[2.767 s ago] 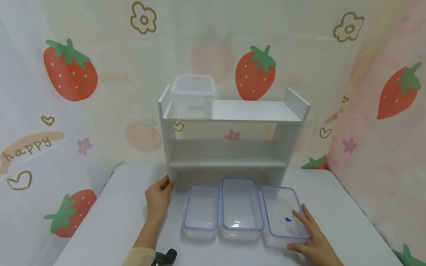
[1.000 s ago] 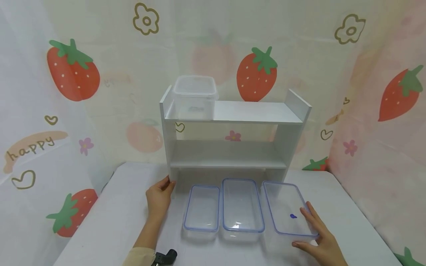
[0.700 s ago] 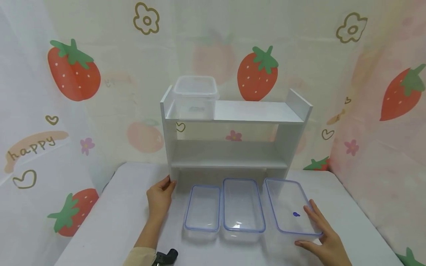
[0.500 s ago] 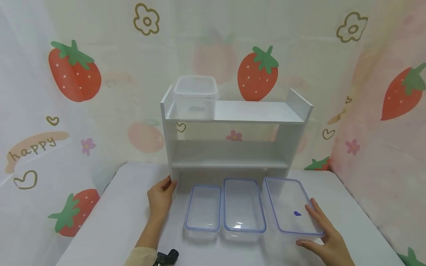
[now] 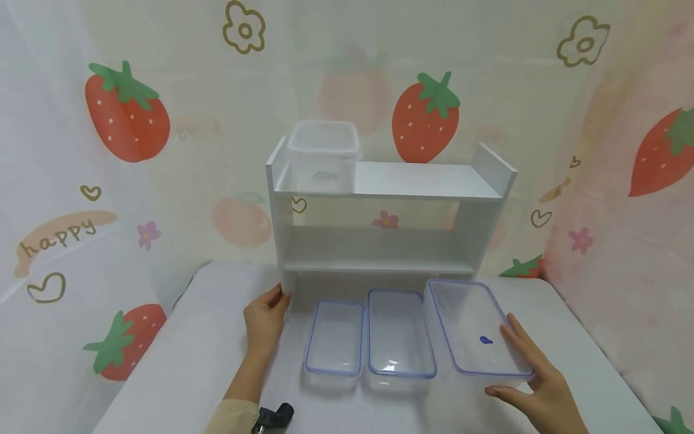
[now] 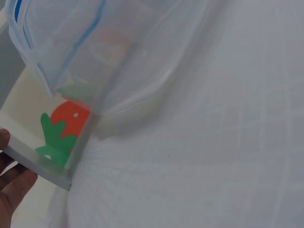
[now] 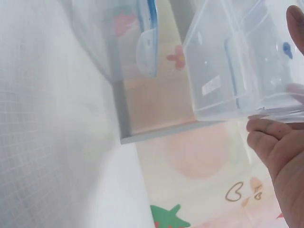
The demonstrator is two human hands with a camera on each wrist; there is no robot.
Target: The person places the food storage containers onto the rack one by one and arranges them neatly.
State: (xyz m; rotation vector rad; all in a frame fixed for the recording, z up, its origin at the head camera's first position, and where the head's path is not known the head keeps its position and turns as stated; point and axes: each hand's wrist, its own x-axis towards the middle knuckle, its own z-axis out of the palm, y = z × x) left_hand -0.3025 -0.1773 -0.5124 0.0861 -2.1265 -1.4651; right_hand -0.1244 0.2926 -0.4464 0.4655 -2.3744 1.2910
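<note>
My left hand (image 5: 264, 320) pinches the lower left upright of a white three-tier shelf (image 5: 376, 266); in the left wrist view its fingers (image 6: 19, 185) sit on both sides of the board. With my right hand (image 5: 547, 386) I grip the near right corner of a clear plastic food container (image 5: 468, 319) with a blue-rimmed lid and a small blue mark. It is tilted and raised off the table, as the right wrist view shows from below. Left of it, a large container (image 5: 400, 331) and a smaller container (image 5: 334, 337), both blue-rimmed, stand side by side.
A clear square box (image 5: 324, 158) with a whitish lid stands at the left end of the shelf's top board. The white table (image 5: 179, 361) meets a strawberry-print curtain behind. A black device (image 5: 273, 417) sits at my left wrist.
My right hand has lifted the right-hand container and moved it up, forward and slightly right. My left hand keeps its place on the shelf. The whole view has shifted slightly.
</note>
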